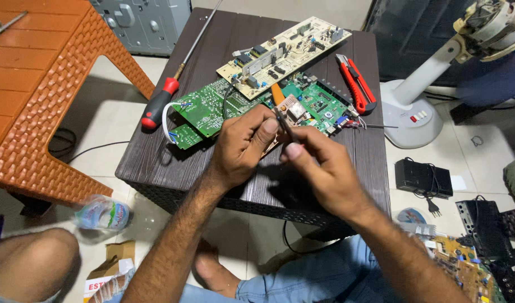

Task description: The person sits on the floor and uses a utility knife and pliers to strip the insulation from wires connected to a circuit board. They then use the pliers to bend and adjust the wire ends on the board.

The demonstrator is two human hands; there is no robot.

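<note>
small circuit board (294, 109) pinched by left hand (240, 147); right hand (319, 168) holds dark tool (284, 126).

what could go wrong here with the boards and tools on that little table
1. The red utility knife lies close to the right hand; if its blade is out, a reach could cut.
2. The long screwdriver overhangs the dark table edge and might get knocked off.
3. The green circuit boards overlap loosely, so a nudge may shift them.
</note>
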